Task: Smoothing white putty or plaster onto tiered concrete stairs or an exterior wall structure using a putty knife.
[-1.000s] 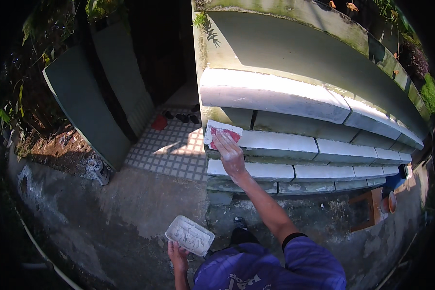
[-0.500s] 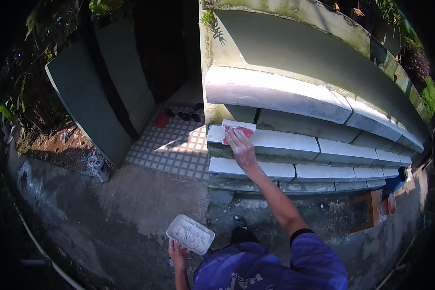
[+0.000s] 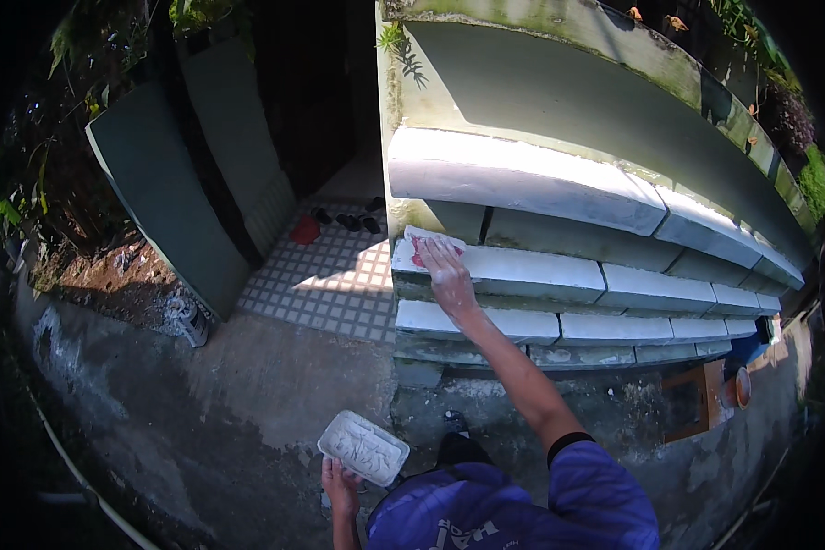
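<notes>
At the near edge, a person in a purple shirt (image 3: 513, 504) stands on concrete ground (image 3: 275, 385), one dark shoe (image 3: 456, 422) showing in front of the shirt. A white tray (image 3: 377, 429) is held out over the ground, its rim well apart from the stepped ledges and bare concrete stretching away to its left. White paste (image 3: 365, 447) coats the inside.

The left hand (image 3: 342, 484) is closed on the tray's near edge, fingers at the rim and the rest of the grip hidden beneath. The right arm reaches out past the lowest ledge (image 3: 477, 319). The right hand (image 3: 449, 275), smeared with white, is partly closed, fingers laid over a red pad (image 3: 420, 246) with a white border; its thumb cannot be made out. The pad sits at the left end of the middle ledge (image 3: 532, 268), close to the corner, with the white-topped ledge running off to the right.

Above, a sunlit upper ledge (image 3: 522, 165) juts from a pale wall (image 3: 559, 82). Left of the corner, dark footwear (image 3: 348, 222) and a red item (image 3: 304, 229) lie on a tiled floor (image 3: 330, 284) by the doorway.
</notes>
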